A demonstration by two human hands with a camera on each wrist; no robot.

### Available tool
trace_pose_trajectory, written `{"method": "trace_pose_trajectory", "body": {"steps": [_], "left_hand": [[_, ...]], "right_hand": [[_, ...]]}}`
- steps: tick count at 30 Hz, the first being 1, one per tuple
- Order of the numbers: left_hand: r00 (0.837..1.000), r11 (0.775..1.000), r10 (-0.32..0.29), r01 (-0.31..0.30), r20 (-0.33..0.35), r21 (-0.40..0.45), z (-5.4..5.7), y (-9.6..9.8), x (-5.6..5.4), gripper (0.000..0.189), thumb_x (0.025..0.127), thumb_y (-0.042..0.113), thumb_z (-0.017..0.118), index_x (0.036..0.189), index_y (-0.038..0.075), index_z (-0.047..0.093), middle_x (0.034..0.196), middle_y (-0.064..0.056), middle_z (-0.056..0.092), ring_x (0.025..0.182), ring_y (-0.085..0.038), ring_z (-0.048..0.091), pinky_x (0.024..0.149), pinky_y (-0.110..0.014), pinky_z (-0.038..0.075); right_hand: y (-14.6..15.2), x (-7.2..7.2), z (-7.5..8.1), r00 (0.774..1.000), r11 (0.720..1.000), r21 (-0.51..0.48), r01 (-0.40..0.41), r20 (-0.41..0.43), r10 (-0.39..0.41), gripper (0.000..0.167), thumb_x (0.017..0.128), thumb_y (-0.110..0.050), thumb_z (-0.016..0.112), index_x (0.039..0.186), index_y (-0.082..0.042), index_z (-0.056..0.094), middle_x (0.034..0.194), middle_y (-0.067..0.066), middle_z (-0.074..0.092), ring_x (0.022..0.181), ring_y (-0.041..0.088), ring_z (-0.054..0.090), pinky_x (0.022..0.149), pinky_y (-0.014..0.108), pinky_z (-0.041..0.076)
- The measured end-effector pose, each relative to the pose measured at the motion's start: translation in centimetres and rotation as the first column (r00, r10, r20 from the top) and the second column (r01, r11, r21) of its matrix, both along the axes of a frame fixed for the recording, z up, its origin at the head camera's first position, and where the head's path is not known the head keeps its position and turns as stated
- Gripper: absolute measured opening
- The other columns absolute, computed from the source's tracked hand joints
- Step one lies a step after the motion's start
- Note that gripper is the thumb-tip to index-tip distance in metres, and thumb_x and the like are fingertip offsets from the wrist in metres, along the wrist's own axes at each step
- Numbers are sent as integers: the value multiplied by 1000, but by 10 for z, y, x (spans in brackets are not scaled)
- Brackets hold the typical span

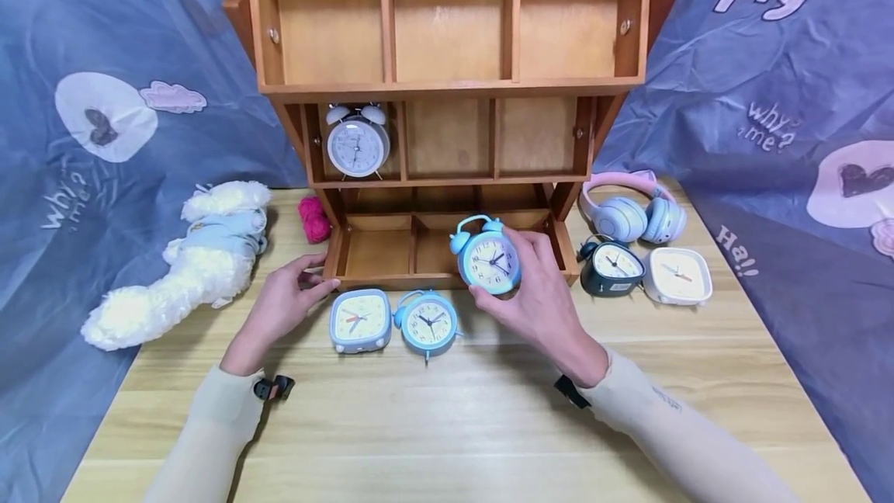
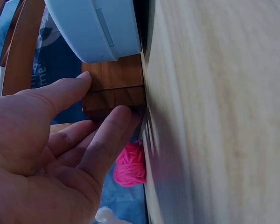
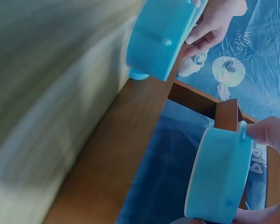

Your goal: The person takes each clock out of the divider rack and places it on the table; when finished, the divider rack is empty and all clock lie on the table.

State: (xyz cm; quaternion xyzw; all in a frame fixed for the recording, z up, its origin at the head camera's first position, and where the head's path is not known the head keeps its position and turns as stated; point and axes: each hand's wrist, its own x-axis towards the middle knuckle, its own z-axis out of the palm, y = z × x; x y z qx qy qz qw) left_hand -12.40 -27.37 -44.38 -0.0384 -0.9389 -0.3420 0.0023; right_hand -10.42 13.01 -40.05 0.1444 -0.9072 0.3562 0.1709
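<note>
A light blue twin-bell alarm clock (image 1: 490,262) is held by its right side between the thumb and fingers of my right hand (image 1: 538,293). It hangs before the bottom tier of a wooden shelf (image 1: 447,88), tilted, dial toward me. My left hand (image 1: 282,305) grips the front left corner of that tier, thumb on the front board and fingers round the side. On the table, in front of the shelf, a blue-grey square clock (image 1: 360,320) stands beside another light blue alarm clock (image 1: 427,323). A white twin-bell clock (image 1: 358,146) occupies the middle tier's left compartment.
Right of the shelf are a dark green clock (image 1: 612,268), a white square clock (image 1: 677,276) and pink-and-blue headphones (image 1: 621,216). To the left lie a white fluffy plush toy (image 1: 209,270) and a pink yarn ball (image 1: 314,220). Blue printed cloth (image 1: 789,177) surrounds the table.
</note>
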Motion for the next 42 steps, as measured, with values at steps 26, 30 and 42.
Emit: {"method": "trace_pose_trajectory", "body": {"steps": [26, 30, 42], "left_hand": [[1000, 1000, -1, 1, -2, -3, 1, 0, 1, 60, 108, 25, 78, 158, -1, 59, 131, -29, 78, 115, -44, 80, 94, -57, 65], [1000, 1000, 1, -1, 0, -9, 1, 2, 1, 60, 108, 27, 79, 157, -2, 59, 127, -28, 80, 114, -43, 80, 92, -55, 65], [1000, 1000, -5, 5, -10, 6, 1, 1, 0, 59, 108, 26, 79, 156, -2, 61, 124, -29, 81, 114, -44, 81, 95, -59, 65]], "right_hand": [[15, 41, -29, 972, 992, 125, -31, 233, 1, 93, 77, -38, 98, 156, -3, 61, 131, 15, 62, 113, 29, 67, 92, 47, 60], [13, 42, -31, 972, 990, 139, -39, 236, 5, 93, 77, -39, 98, 155, -3, 62, 127, 13, 62, 108, 26, 65, 90, 43, 59], [12, 43, -36, 966, 986, 157, -59, 257, 17, 90, 77, -40, 97, 151, -1, 64, 128, 12, 64, 111, 26, 66, 92, 44, 60]]}}
